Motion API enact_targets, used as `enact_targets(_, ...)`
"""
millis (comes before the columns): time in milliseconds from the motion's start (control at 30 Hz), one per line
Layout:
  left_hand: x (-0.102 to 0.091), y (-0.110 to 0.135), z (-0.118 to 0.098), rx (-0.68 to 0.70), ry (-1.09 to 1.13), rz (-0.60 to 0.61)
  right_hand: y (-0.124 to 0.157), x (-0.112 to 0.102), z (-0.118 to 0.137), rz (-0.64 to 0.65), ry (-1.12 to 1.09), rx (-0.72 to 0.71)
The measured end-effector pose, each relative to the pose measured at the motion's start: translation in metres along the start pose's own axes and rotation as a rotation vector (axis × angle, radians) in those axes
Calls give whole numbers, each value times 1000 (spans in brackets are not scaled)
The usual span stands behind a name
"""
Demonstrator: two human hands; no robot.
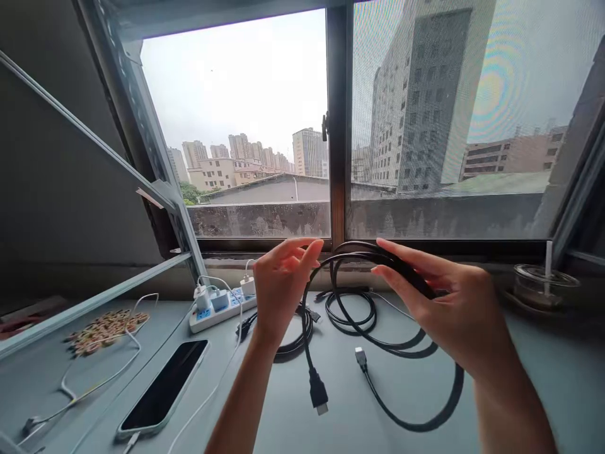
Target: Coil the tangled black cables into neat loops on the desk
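Note:
My right hand (444, 302) grips several strands of a black cable (354, 321) between thumb and fingers; its loops hang to the left of the hand. One end of this cable, with an HDMI plug (318, 389), dangles beside my left forearm. The other plug (361, 358) sits to the right of it, at the end of a strand curving below my right hand. My left hand (286, 284) is raised with fingers curled and thumb tip close to the index fingertip, right beside the cable's left strand. Whether those fingers touch the cable is unclear.
More coiled black cable (295, 343) lies on the grey table (543, 391) behind my hands. To the left are a white power strip (222, 315) with chargers, a phone (163, 388), white cords and a beaded mat (106, 331). A lidded cup (539, 287) stands far right, before the window.

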State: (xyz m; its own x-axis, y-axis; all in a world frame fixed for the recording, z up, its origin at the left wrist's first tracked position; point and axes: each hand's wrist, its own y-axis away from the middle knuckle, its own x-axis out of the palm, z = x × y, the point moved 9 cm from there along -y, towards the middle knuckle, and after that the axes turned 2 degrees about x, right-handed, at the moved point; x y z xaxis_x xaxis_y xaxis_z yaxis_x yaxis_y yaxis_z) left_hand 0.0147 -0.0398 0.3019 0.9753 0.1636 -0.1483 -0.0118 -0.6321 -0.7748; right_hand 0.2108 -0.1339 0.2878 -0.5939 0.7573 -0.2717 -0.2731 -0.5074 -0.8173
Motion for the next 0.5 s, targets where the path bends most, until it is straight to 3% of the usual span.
enact_targets(67,-4,1,-14,94,-69,13,6,-8,6,-15,-52,11)
enact_targets(167,21,10,-28,203,-29,264,18,-21,25,-87,-143,-32)
enact_targets(233,36,17,-28,205,39,363,24,-30,38,-160,-204,-111)
enact_targets(367,36,14,-13,129,-22,232,21,-39,40,-253,-171,-267)
enact_targets(500,23,9,0,12,9,128,2,-27,12,-232,-84,-155)
